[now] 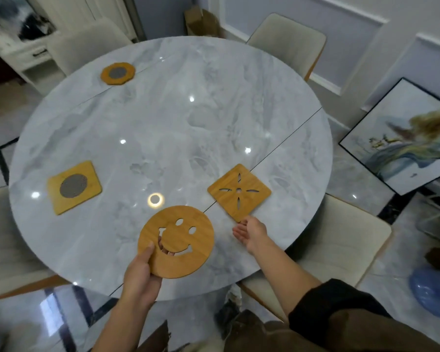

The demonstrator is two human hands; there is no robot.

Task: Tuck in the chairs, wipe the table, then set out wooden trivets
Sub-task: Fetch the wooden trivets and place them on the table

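Dining rm, round grey marble-look table point(163, 118), glossy, seam lines across the top; pale chairs point(341, 240) pushed in round it.

Item 1: round smiley trivet point(178, 240). Held at its near-left rim by left hand point(140, 273), thumb on top, fingers curled under and showing thru the mouth cut-out. Hangs over the near part of the table.
Handling (est.): thin wood, stiff, light, not fragile. Rim pinch is enough; cut-outs give extra purchase. Likely slides easily on the polished top, so lay flat rather than drop.

Item 2: square flower-cut trivet point(239, 192). Flat on table, near corner just beyond right hand point(252, 233). Fingers there loose and spread, holding nothing; contact w/ corner can't be told.

Item 3: square trivet w/ grey disc point(74, 186). Flat, well left of the left-hand fingers.

Item 4: octagonal trivet point(118, 73). Far side, well beyond both hands.

Room: bare top ahead of the left fingers, btwn items 2 and 3. Table edge lies close under both wrists; chair back sits right of the right forearm.
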